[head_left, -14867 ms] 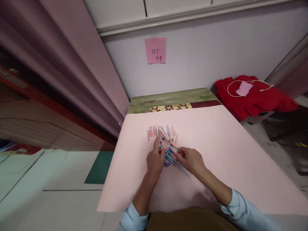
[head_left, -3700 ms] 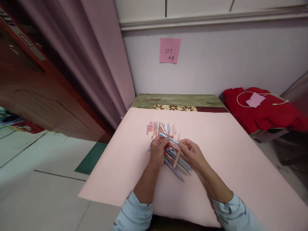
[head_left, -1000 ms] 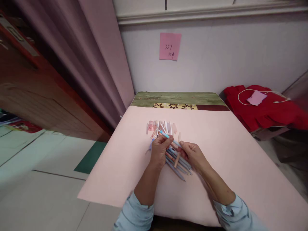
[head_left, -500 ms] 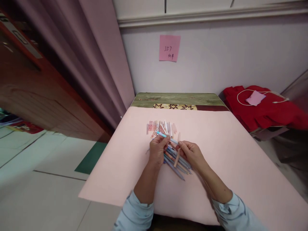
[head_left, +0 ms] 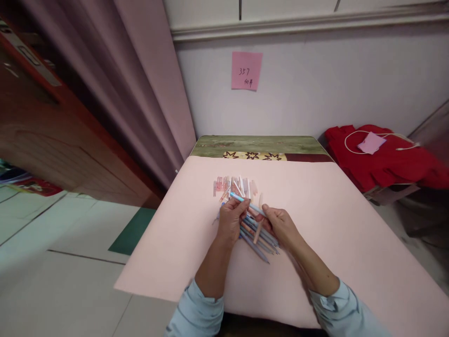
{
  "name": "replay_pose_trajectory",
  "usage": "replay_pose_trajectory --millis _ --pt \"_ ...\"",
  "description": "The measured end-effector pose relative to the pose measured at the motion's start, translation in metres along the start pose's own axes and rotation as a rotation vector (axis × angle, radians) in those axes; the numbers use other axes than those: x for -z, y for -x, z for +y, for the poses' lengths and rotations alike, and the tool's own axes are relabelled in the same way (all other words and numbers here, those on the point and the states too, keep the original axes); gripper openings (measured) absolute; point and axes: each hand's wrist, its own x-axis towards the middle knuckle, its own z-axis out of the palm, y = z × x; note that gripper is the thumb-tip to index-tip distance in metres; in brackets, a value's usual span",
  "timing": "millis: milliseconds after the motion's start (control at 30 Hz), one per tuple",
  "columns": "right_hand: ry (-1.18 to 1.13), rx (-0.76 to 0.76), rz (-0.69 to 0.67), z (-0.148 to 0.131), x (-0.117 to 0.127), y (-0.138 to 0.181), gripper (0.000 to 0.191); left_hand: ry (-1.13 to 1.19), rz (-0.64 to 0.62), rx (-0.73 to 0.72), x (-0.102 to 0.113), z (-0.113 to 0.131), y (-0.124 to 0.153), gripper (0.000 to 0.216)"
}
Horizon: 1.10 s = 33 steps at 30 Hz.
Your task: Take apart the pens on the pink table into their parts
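A light blue pen (head_left: 237,197) is held slantwise above the table between both hands. My left hand (head_left: 232,219) pinches it near the middle, and the brighter blue end points up and left. At its other end, my right hand (head_left: 278,222) has thumb and fingers closed on it. Beneath the hands lies a pile of pens (head_left: 257,245) in grey, blue and orange tones, partly covered by my fingers. One pale peach strip-like piece (head_left: 258,231) rests across the pile. Just beyond sit several small pen parts (head_left: 233,184), clear, pink and white, too small to make out.
A pale pink sheet (head_left: 168,252) covers most of the table. Behind it shows the green wood-patterned tabletop (head_left: 259,142). Red cloth (head_left: 389,164) with a white cable lies to the right. A curtain (head_left: 150,70) and a wooden door (head_left: 77,140) stand at left.
The held pen has shifted slightly right and down. My right fingertips have moved a little along its end; the pile looks the same.
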Motion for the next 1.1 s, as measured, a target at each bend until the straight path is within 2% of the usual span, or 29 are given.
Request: replay_pose_trajectory --millis 100,200,333,500,700,833,1033,1100 --pt "-0.025 0.007 0.033 0.000 -0.001 -0.001 0.044 0.007 0.030 -0.014 0.001 0.001 -0.001 0.030" --pt "-0.065 0.053 0.122 -0.004 -0.003 -0.001 0.037 0.016 0.099 -0.046 0.006 0.004 -0.003 0.031" --pt "0.008 0.093 0.209 -0.004 -0.001 -0.001 0.036 -0.123 0.126 -0.096 0.014 0.007 -0.006 0.030" --pt "0.214 0.154 0.307 0.004 0.004 -0.003 0.028 -0.553 0.196 -0.284 0.025 0.010 -0.007 0.023" --pt "0.453 0.415 0.397 -0.005 0.001 0.003 0.020 -1.175 0.229 -0.519 0.026 0.011 -0.005 0.010" --pt "0.548 0.521 0.449 -0.010 -0.002 0.010 0.018 -1.374 0.227 -0.466 0.023 0.010 -0.002 0.005" --pt "0.514 0.679 0.590 -0.011 0.001 0.016 0.012 -1.375 0.222 -0.442 0.022 0.008 -0.002 0.014" --pt "0.512 0.654 0.615 -0.010 0.001 0.015 0.013 -1.400 0.226 -0.451 0.023 0.007 -0.002 0.009"
